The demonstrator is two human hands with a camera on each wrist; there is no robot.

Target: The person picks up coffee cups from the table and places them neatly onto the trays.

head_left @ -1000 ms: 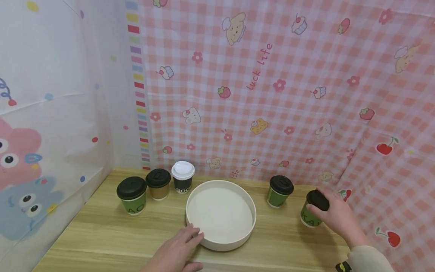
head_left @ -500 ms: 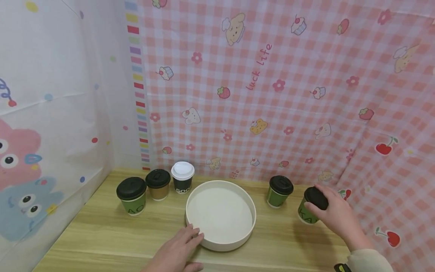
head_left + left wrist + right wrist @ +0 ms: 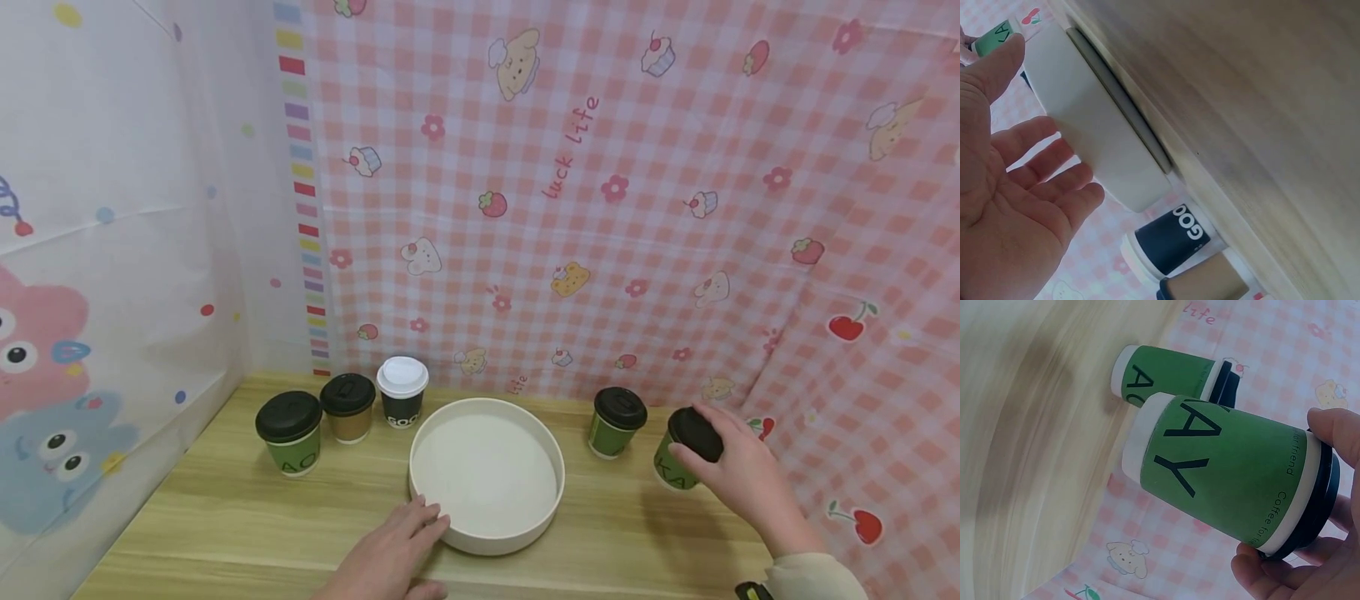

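In the head view my right hand (image 3: 738, 475) grips a green paper coffee cup (image 3: 670, 467) by its black lid, thumb on one side and fingers on the other. The right wrist view shows this cup (image 3: 1225, 472) close up, its white base raised off the wood and dark letters on its side. A shadow lies on the table below it. My left hand (image 3: 393, 550) rests its fairly straight fingertips at the near left rim of a round cream tray (image 3: 487, 540). From the left wrist, the fingers (image 3: 1063, 181) lie along the tray's outer wall (image 3: 1094, 119).
Another green cup with a black lid (image 3: 617, 425) stands between tray and right hand. Left of the tray are a dark cup with a white lid (image 3: 403, 392), a brown cup (image 3: 350, 408) and a large green cup (image 3: 290, 433). Patterned cloths (image 3: 480, 250) hang behind and beside the wooden table (image 3: 225, 533).
My right hand has lifted the green coffee cup slightly, moving it a little up and left in the head view. The left hand and tray have stayed in place.
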